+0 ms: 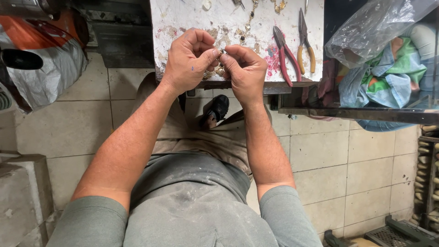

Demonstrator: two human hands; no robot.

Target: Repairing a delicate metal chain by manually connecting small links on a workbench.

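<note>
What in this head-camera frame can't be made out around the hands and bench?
- Small piece pinched between left hand and right hand: fingers cover it, kind unclear.
- Gold chain: cut off by top edge.
- Cloth in the plastic bag: film blurs it, right edge crops it.
</note>
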